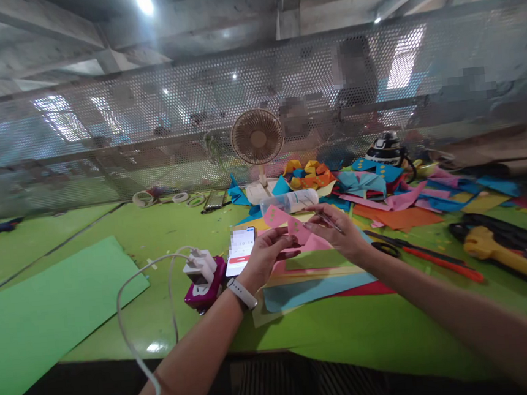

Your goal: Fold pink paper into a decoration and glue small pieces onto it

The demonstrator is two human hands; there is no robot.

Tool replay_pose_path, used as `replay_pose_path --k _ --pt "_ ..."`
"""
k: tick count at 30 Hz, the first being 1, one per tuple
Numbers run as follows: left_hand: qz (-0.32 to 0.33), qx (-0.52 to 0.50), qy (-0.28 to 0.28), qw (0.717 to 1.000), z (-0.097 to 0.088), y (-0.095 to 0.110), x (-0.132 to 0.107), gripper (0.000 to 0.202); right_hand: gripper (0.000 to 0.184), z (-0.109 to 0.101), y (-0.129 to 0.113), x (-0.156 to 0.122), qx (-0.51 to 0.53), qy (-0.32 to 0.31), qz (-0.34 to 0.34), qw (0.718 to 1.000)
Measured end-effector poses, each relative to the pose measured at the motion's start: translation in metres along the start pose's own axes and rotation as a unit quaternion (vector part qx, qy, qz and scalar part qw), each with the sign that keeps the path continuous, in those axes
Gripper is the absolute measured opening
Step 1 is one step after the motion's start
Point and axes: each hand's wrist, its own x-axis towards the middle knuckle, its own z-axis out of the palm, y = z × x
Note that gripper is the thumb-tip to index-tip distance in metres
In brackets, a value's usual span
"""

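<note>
My left hand (272, 249), with a pale band on its wrist, pinches a folded piece of pink paper (298, 232) marked with small yellow-green spots. On the right side of this paper, my right hand (335, 228) is closed on a slim metal tool (329, 219) that looks like tweezers. Its tip is too small to make out. Beneath both hands lies a stack of coloured paper sheets (309, 293), light blue, yellow, pink and red among them. A clear plastic bottle (276, 203) lies on its side just behind the pink paper.
Left of my left hand are a lit phone (240, 248) and a purple power block (205, 295) with white chargers and a cable. A green sheet (66, 313) lies far left. Behind stand a fan (257, 138) and folded papers (364, 182). Cutters (503, 247) lie right.
</note>
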Motion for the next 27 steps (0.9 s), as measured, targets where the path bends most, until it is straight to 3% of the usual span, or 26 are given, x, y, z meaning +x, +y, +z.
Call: replay_pose_path --k 5,8,10,12,14,21,27 --pt "-0.012 -0.005 0.016 1.000 -0.002 -0.001 0.002 0.030 0.032 -0.006 0.007 0.007 0.005 0.004 -0.013 1.000" --pt "-0.002 -0.006 0.049 0.999 -0.005 0.001 0.004 0.029 0.032 -0.022 0.017 0.015 -0.092 -0.013 -0.030 0.995" --pt "0.004 -0.005 0.068 0.998 -0.007 0.003 0.005 0.028 0.032 -0.034 0.023 0.018 -0.278 -0.079 -0.027 0.957" --pt "0.010 -0.007 0.079 0.997 -0.009 0.004 0.007 0.027 0.031 -0.042 0.026 0.019 -0.447 -0.149 -0.023 0.882" --pt "0.016 -0.013 0.082 0.996 -0.011 0.004 0.008 0.028 0.030 -0.044 0.026 0.017 -0.527 -0.189 -0.027 0.828" --pt "0.039 -0.018 0.077 0.996 -0.014 0.003 0.011 0.033 0.035 -0.041 0.015 0.016 -0.576 -0.226 -0.018 0.785" --pt "0.038 -0.011 0.076 0.996 -0.016 0.003 0.012 0.035 0.045 -0.068 -0.006 0.020 -0.589 -0.214 0.014 0.779"
